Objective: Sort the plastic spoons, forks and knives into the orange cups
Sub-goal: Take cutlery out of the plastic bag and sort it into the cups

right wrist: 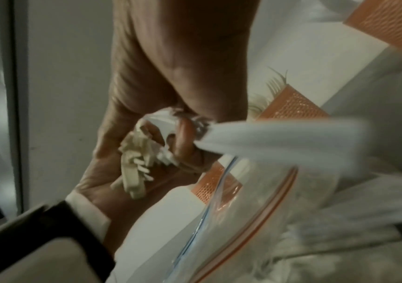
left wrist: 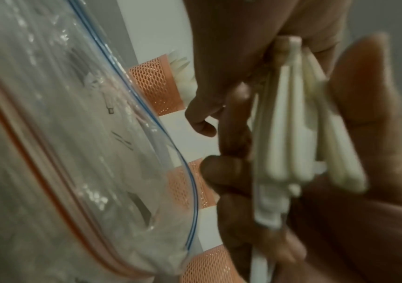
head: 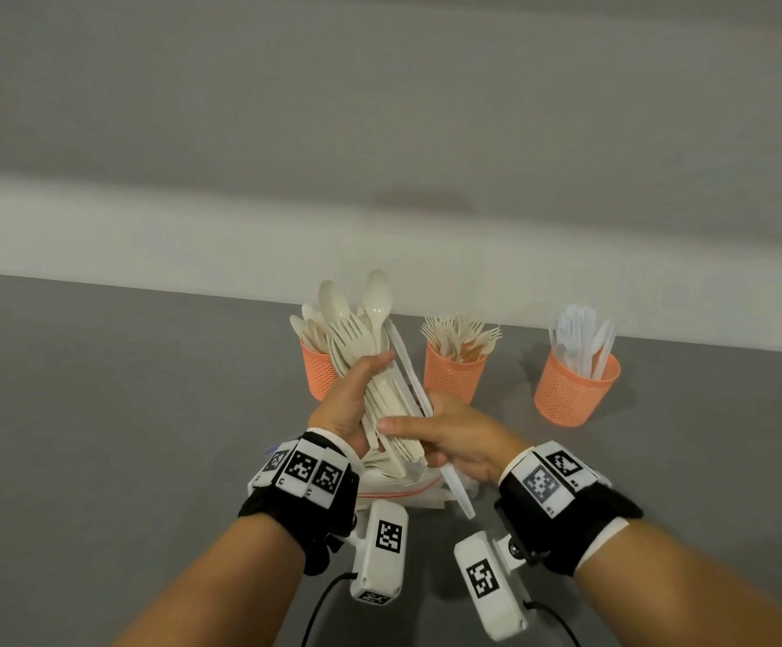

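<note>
Left hand (head: 349, 403) fingers wrap a mixed cutlery bundle (head: 370, 366), fanned for picking; right hand (head: 454, 436) fingers pinch a white knife (head: 414, 380), probably bound for the knife cup (head: 575, 389).

Setting: plain indoor tabletop station, type of room not determinable, evidenced by a grey table (head: 99, 413) set against a bare pale wall (head: 379, 109), three orange mesh cups (head: 575, 389) of disposable cutlery (spoons, forks, knives sorted separately) and a clear zip bag (left wrist: 74, 153).
</note>
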{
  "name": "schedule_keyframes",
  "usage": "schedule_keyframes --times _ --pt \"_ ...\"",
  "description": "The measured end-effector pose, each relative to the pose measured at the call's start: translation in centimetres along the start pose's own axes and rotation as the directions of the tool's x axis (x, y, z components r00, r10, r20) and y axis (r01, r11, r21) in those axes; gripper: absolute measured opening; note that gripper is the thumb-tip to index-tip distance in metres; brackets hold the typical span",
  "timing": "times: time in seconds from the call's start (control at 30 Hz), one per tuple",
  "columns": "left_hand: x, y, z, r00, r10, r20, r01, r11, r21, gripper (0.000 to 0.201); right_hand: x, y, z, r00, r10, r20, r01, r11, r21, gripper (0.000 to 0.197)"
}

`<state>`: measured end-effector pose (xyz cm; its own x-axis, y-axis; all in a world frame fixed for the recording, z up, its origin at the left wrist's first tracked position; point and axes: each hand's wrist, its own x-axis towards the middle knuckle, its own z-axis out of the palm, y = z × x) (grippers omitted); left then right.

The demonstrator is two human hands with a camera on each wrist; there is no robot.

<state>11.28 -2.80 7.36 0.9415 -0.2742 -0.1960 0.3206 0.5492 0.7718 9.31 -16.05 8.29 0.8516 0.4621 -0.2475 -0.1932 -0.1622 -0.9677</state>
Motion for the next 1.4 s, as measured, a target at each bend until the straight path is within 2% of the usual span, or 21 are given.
schedule_keyframes --times 0.07,0.17,0.23,0.27,0.33,0.43,0.5,0.6,0.67,0.8,0.87,0.93,1.07,1.13,1.23,1.27,1.33,1.4 --pt "0.2 -0.1 -0.1 0.998 0.057 -0.010 -0.057 0.998 -0.020 0.028 0.0 -0.2 0.4 0.997 -0.021 -0.075 0.021 1.000 -0.011 0.019" --pt "0.3 -0.1 -0.3 0.995 0.103 0.001 -0.103 0.991 -0.081 0.040 0.4 -0.2 0.8 0.972 -0.131 -0.196 0.115 0.989 -0.091 0.029" --pt "0.3 -0.1 -0.3 0.993 0.116 -0.018 -0.117 0.988 -0.105 0.036 0.7 -0.3 1.2 0.935 -0.236 -0.264 0.177 0.957 -0.230 0.032" --pt "0.4 -0.1 -0.2 0.991 0.127 -0.032 -0.130 0.986 -0.109 0.028 0.8 -0.3 1.5 0.915 -0.292 -0.279 0.204 0.930 -0.305 0.032" --pt "0.4 0.1 0.2 0.988 0.142 -0.063 -0.147 0.985 -0.089 0.013 1.1 -0.4 1.8 0.884 -0.384 -0.267 0.227 0.852 -0.472 0.033" --pt "0.4 0.4 0.5 0.980 0.157 -0.119 -0.167 0.983 -0.073 0.013 1.3 -0.1 1.9 0.872 -0.444 -0.206 0.180 0.682 -0.709 0.046" --pt "0.3 0.5 0.5 0.980 0.156 -0.125 -0.166 0.983 -0.075 0.010 1.2 0.0 1.8 0.873 -0.451 -0.184 0.127 0.576 -0.808 0.053" --pt "0.4 0.4 0.2 0.978 0.178 -0.109 -0.186 0.980 -0.072 0.030 0.8 -0.2 1.9 0.863 -0.483 -0.145 0.096 0.440 -0.893 0.057" --pt "0.5 0.2 0.0 0.977 0.200 -0.076 -0.205 0.977 -0.064 0.044 0.5 -0.4 2.0 0.860 -0.496 -0.124 0.093 0.390 -0.916 0.056" --pt "0.3 -0.2 -0.3 0.978 0.204 -0.036 -0.206 0.976 -0.068 0.056 0.6 -0.4 1.9 0.882 -0.466 -0.075 0.093 0.327 -0.941 0.049" --pt "0.1 -0.2 -0.3 0.978 0.204 -0.039 -0.207 0.973 -0.106 0.049 0.6 -0.3 1.8 0.886 -0.460 -0.062 0.089 0.301 -0.950 0.046" --pt "0.0 -0.2 -0.5 0.976 0.209 -0.061 -0.216 0.967 -0.139 0.030 0.5 -0.2 1.5 0.896 -0.442 -0.051 0.118 0.347 -0.931 0.048" --pt "0.1 0.2 -0.8 0.987 0.139 -0.083 -0.147 0.984 -0.103 0.005 -0.4 -0.4 0.7 0.898 -0.440 -0.001 0.283 0.578 -0.765 0.054" --pt "0.2 0.4 -0.8 0.992 0.112 -0.064 -0.116 0.992 -0.056 0.004 -0.4 -0.4 0.1 0.872 -0.488 -0.050 0.341 0.676 -0.653 0.043" --pt "0.4 0.6 -1.0 0.993 0.105 -0.047 -0.109 0.991 -0.080 0.003 -0.3 -1.1 -1.1 0.853 -0.481 -0.202 0.376 0.836 -0.400 0.010" --pt "0.3 0.6 -1.0 0.995 0.100 -0.025 -0.102 0.989 -0.108 0.008 0.0 -1.3 -1.5 0.840 -0.479 -0.255 0.380 0.854 -0.354 0.006" --pt "0.1 0.4 -0.8 0.996 0.088 0.026 -0.084 0.989 -0.123 0.016 0.3 -1.8 -2.1 0.821 -0.467 -0.329 0.354 0.868 -0.349 0.013" --pt "0.0 0.1 -0.5 0.996 0.072 0.058 -0.067 0.993 -0.094 0.020 0.6 -2.3 -2.2 0.858 -0.411 -0.308 0.325 0.899 -0.294 0.007"
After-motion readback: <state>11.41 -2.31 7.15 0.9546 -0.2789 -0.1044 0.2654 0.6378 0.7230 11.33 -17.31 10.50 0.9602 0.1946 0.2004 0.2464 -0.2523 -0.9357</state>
